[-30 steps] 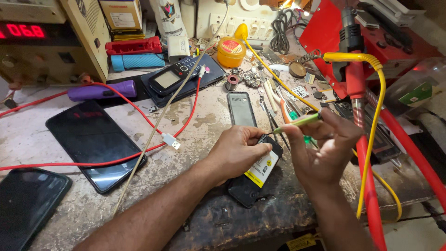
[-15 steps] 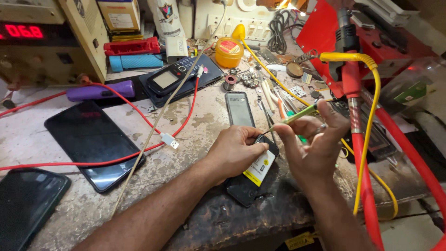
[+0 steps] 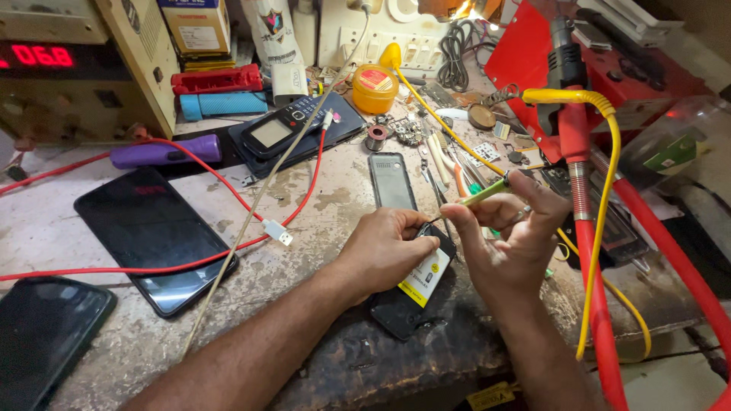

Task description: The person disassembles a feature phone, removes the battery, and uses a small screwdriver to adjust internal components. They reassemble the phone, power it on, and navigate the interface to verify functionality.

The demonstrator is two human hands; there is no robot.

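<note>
Nearest the camera, at the worn front edge of the workbench (image 3: 320, 190), lies a small black phone (image 3: 407, 308), back up, with a yellow-and-white battery (image 3: 425, 278) seated in it; long axis running from near-left to far-right, away from the body. Pressed down on its upper end, the left hand (image 3: 384, 255), forearm reaching in from the lower left, fingers curled tight and thumb tucked against the casing, pinning phone and battery in place. Just beside it to the right, almost touching, the right hand (image 3: 510, 236), wrist bent back and palm turned toward the left hand, fingers pinched narrow around a slim green-handled tool (image 3: 483, 194). Handle sloping up and to the right; thin dark tip slanting down and left toward the phone's top edge between the two hands, probably touching it, though the fingers hide the contact. So: phone directly below and slightly left of the right fingertips, left hand the nearer, already on it. Farther left, a large dark smartphone (image 3: 148, 232) crossed by a red cable (image 3: 228, 190), another dark phone (image 3: 46, 327) at the corner. Beyond the hands, a bare keypad phone frame (image 3: 392, 181), scattered small parts, an orange tin (image 3: 375, 87). Farthest back, a power supply with red digits (image 3: 68, 68); to the right, a red soldering stand with a yellow lead (image 3: 601, 152).
</note>
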